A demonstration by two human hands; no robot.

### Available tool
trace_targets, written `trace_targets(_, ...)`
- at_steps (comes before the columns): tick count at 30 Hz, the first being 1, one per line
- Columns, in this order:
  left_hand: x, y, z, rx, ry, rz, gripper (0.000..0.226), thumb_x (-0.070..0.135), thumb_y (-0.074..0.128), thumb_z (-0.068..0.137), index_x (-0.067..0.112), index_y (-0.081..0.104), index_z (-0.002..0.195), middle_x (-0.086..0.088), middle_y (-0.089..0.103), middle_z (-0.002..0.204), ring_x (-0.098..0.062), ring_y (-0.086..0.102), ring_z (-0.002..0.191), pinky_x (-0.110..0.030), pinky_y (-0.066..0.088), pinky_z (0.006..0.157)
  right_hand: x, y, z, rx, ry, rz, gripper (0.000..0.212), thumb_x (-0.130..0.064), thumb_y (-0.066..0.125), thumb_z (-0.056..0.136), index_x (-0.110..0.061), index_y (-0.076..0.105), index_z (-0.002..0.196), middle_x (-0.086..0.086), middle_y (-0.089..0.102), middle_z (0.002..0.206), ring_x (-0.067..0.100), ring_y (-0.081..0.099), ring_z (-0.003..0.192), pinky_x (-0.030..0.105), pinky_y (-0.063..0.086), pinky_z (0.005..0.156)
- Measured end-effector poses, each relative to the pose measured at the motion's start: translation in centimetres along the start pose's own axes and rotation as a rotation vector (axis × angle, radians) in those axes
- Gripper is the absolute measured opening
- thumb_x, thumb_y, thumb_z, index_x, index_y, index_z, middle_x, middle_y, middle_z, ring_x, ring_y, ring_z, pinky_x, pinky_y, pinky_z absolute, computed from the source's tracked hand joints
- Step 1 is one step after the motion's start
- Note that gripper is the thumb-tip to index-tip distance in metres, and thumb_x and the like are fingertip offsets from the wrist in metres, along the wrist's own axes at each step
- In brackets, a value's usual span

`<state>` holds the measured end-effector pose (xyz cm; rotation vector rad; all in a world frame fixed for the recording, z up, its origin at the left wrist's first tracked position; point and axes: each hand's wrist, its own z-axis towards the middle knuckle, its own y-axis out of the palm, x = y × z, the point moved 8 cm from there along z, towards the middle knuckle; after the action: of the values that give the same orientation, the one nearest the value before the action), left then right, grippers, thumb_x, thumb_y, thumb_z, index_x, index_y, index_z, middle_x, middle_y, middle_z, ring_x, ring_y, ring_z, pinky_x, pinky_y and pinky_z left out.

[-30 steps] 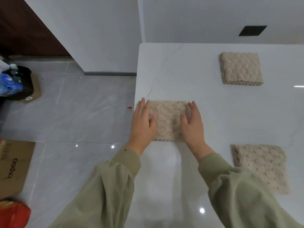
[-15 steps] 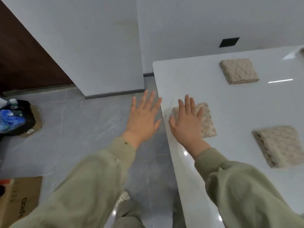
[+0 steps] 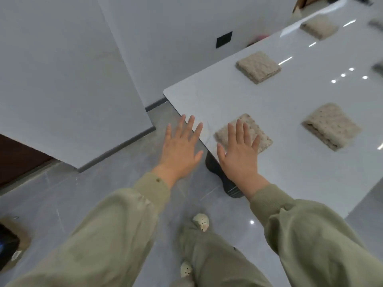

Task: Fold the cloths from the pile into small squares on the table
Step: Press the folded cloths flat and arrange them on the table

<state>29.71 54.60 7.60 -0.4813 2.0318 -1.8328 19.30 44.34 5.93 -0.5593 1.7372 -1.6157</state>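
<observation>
Near the table's (image 3: 290, 154) closest corner lies a folded beige cloth (image 3: 251, 131), a small square just in from the table edge. The right hand (image 3: 238, 156) is spread flat with fingers apart, holding nothing; its fingers overlap the near part of that cloth, though whether they touch it or hover above cannot be told. The left hand (image 3: 181, 148) is likewise splayed and empty, off the table's edge over the grey floor (image 3: 62, 199), fingertips near the rim. Farther in from that corner, a second folded cloth (image 3: 331, 126) lies well apart from the first, and a third (image 3: 258, 66) sits toward the far edge. A fourth, blurred cloth (image 3: 319, 27) shows farther along. Beneath the table's edge a dark leg (image 3: 219, 175) stands between the two wrists. Below are olive sleeves, trouser legs and pale slippers (image 3: 201, 223).
</observation>
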Motion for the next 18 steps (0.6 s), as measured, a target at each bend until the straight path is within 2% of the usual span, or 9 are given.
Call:
trace_targets(4,1.8,2.1,5.3,-0.037,0.134,0.001,0.072,0.051,0.026,0.097,0.021,-0.012,0.149,-0.006,-0.015,0.158,-0.026,-0.018,0.144,-0.051,-0.001,0.115,2.4,1.9,1.9,-0.006,0.149,0.030,0.071,-0.053,0.013,0.093,-0.012,0.009,0.151,0.012,0.001,0.159,0.028,-0.003,0.146,0.052,-0.006,0.114)
trace_targets(7,3.4,3.7,8.0,-0.094,0.253,-0.003,0.071,0.050,0.026,0.097,0.020,-0.012,0.149,-0.005,-0.016,0.158,-0.026,-0.018,0.144,-0.049,-0.001,0.115,4.2,3.2,2.4,-0.030,0.277,0.074,0.069,-0.053,0.018,0.095,-0.013,0.007,0.151,0.010,-0.002,0.159,0.026,-0.007,0.146,0.050,-0.009,0.114)
trace_targets(10,4.3,4.8,10.2,-0.139,0.333,-0.064,0.070,0.049,0.027,0.098,0.021,-0.010,0.150,-0.003,-0.015,0.158,-0.023,-0.018,0.144,-0.047,-0.002,0.116,5.7,4.0,2.5,-0.034,0.366,0.128,0.071,-0.054,0.013,0.093,-0.014,0.003,0.151,0.008,-0.005,0.159,0.023,-0.011,0.146,0.046,-0.010,0.114)
trace_targets(14,5.3,5.8,12.9,-0.245,0.333,-0.571,0.064,0.036,0.036,0.100,0.021,0.001,0.151,0.003,-0.006,0.159,-0.012,-0.011,0.145,-0.036,-0.004,0.118,8.1,4.4,2.2,0.041,0.553,0.305,0.070,-0.048,0.031,0.093,-0.013,0.010,0.150,0.007,0.001,0.159,0.021,-0.003,0.147,0.042,-0.002,0.118)
trace_targets(15,5.4,6.1,13.7,-0.275,0.314,-0.715,0.061,0.034,0.036,0.100,0.021,0.004,0.151,0.004,-0.003,0.159,-0.009,-0.008,0.145,-0.032,-0.002,0.118,8.8,4.7,2.0,0.080,0.602,0.376,0.071,-0.047,0.033,0.091,-0.012,0.014,0.150,0.009,0.008,0.159,0.022,0.003,0.146,0.043,0.002,0.119)
trace_targets(17,5.6,6.8,15.4,-0.355,0.247,-0.953,0.058,0.032,0.036,0.101,0.023,0.007,0.151,0.007,0.003,0.159,-0.004,0.000,0.144,-0.026,0.004,0.118,10.1,5.1,1.7,0.180,0.689,0.574,0.070,-0.047,0.035,0.087,-0.011,0.024,0.146,0.011,0.027,0.151,0.024,0.024,0.140,0.046,0.020,0.116)
trace_targets(18,5.9,7.1,16.1,-0.397,0.219,-1.039,0.057,0.032,0.036,0.101,0.024,0.009,0.151,0.009,0.006,0.159,-0.002,0.004,0.144,-0.025,0.007,0.117,10.5,5.4,1.4,0.229,0.732,0.677,0.067,-0.045,0.036,0.087,-0.011,0.027,0.144,0.010,0.033,0.147,0.021,0.031,0.136,0.044,0.026,0.114)
